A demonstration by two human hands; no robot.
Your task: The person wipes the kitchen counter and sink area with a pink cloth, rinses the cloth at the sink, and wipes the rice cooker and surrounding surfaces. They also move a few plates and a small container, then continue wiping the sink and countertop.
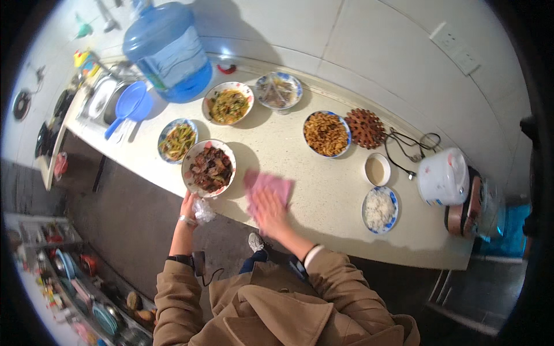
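My right hand [270, 212] lies flat on a pink cloth [266, 188] spread on the pale countertop [303, 216], near its front edge. My left hand [189, 208] is at the rim of a bowl of dark braised meat [208, 168], partly hidden under it, with crumpled clear plastic [203, 210] beside the wrist. Whether the left hand bears the bowl I cannot tell. Left of that bowl stands a plate of green vegetables [177, 140]. Behind it is a bowl of soupy food [228, 104], next to a plastic-covered dish [278, 91].
Rightward stand a bowl of brown food [326, 134], a trivet [365, 128], a small bowl of liquid [377, 170], a bowl of rice [379, 210], a cable [402, 151] and a white lidded appliance [443, 176]. A water jug [169, 52] and blue strainer [134, 101] are near the sink.
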